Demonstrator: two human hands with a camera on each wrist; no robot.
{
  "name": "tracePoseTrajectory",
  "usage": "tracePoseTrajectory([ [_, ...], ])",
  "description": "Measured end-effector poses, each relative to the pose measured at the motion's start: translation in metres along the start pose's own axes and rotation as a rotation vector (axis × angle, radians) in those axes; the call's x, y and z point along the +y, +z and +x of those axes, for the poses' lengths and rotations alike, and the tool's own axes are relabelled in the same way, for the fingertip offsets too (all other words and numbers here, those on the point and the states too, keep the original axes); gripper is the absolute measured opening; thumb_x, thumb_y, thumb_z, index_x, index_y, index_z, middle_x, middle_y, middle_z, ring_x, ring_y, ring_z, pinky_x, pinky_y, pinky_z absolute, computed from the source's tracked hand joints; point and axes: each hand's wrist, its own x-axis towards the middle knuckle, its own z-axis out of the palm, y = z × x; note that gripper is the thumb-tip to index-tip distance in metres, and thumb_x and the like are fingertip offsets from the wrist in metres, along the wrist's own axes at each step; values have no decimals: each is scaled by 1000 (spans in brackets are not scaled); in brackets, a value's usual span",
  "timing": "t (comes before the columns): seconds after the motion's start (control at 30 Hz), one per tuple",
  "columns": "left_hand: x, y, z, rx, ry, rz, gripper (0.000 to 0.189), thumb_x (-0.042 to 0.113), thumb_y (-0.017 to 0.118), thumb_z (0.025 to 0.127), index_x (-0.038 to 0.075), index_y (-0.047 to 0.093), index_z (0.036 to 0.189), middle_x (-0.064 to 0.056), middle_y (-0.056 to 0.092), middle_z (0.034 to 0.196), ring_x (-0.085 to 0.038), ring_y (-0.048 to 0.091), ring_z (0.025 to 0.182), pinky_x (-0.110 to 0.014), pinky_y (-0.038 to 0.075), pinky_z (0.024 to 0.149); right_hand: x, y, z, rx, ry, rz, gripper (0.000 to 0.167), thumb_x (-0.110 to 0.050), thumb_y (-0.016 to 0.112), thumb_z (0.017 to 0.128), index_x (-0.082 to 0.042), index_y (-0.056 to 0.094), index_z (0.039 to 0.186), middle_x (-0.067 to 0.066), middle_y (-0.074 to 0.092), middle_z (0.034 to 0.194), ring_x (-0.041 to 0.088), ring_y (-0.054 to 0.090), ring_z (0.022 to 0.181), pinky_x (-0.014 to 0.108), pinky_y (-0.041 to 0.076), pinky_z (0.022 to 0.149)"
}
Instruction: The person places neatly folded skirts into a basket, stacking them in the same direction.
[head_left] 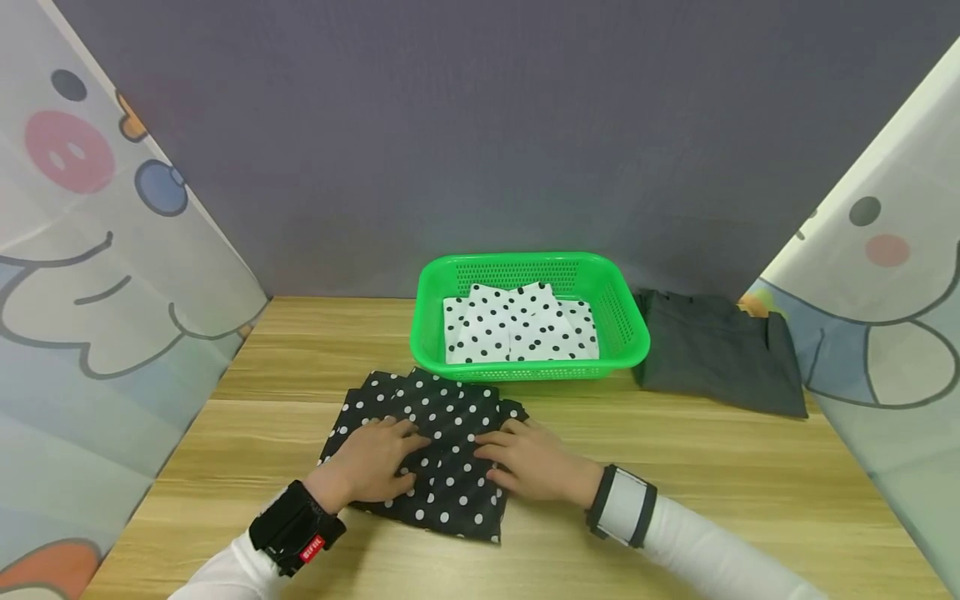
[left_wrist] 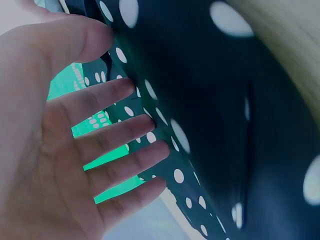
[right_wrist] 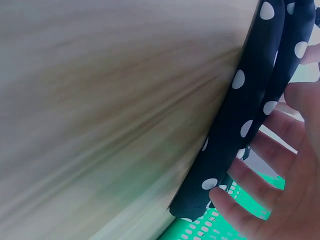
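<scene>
Left hand (head_left: 372,461) and right hand (head_left: 538,462) rest apart, fingers extended on the black polka-dot cloth (head_left: 452,442), whose loose layers could bunch or skew if dragged unevenly.

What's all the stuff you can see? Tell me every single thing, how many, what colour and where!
Dotted black cloth: 1, black with white dots, on the table in front of the basket
Basket: 1, green, back middle of the table
Dotted white cloth: 1 folded bundle, white with black dots, inside the basket
Grey cloth: 1, dark grey, right of the basket
Table: 1, wood-coloured, under everything
Backdrop: 1, dark grey, behind the table
Cartoon sheets: 2, mostly white and pale blue, left and right sides
Wristbands: 2, black left, grey-and-black right
Sleeves: 2, white, bottom
Left hand: 1, bare, on the black cloth
Right hand: 1, bare, at its right side
</scene>
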Motion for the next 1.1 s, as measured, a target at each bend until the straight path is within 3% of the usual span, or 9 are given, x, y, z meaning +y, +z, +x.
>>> tracePoseTrajectory([
  [0.37,16,-2,11,-40,87,-52,43,31,64,78,15,62,117,-7,59,121,-27,55,110,-45,44,93,16,-5,-24,33,26,-6,30,-36,54,90,-20,64,113,-3,60,122,15,52,101,37,45,87],
  [0.93,44,0,33,-30,192,-30,46,32,64,78,17,60,121,-4,57,122,-23,55,111,-41,45,95,33,-6,-59,47,110,-42,29,-32,61,86,-14,64,108,1,61,119,18,51,103,40,46,86],
  [1.1,51,2,39,-28,213,-13,47,34,64,78,18,59,122,-3,57,123,-23,55,111,-40,45,93,34,-6,-68,75,125,-72,29,-32,65,83,-14,65,105,1,63,114,18,52,98,36,46,80],
])
